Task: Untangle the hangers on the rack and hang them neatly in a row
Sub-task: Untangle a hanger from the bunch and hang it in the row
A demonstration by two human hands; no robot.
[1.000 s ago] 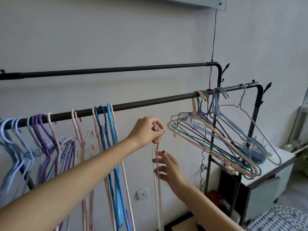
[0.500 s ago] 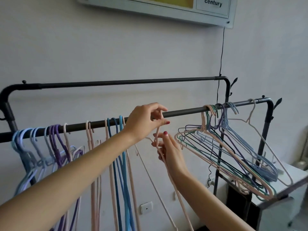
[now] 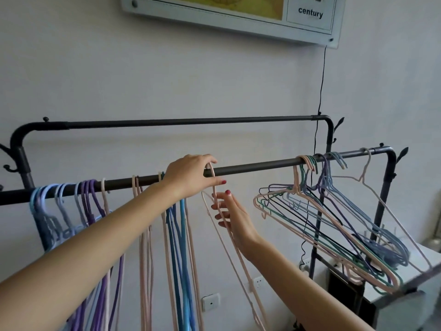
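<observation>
A black rack's front rail [image 3: 257, 166] runs across the view. My left hand [image 3: 191, 174] pinches the hook of a pale pink hanger [image 3: 236, 249] right at the rail, its hook curving over the bar. Just below, my right hand [image 3: 235, 217] touches the same hanger's neck with fingers spread. To the left, blue, purple and pink hangers [image 3: 176, 247] hang in a row. At the rail's right end a tangled bunch of pink, green, purple and blue hangers [image 3: 329, 225] hangs slanted. One pale hanger [image 3: 365, 177] hangs alone further right.
A second, higher rail [image 3: 191, 121] runs behind. A framed board [image 3: 238, 15] hangs on the wall above, with a black cable [image 3: 321, 80] dropping from it. A white cabinet [image 3: 405, 297] stands low right under the tangle. Wall sockets [image 3: 211, 302] sit low.
Both hands have lifted the pink hanger from below the rail up to it, and its hook now sits over the bar. The view has tilted upward.
</observation>
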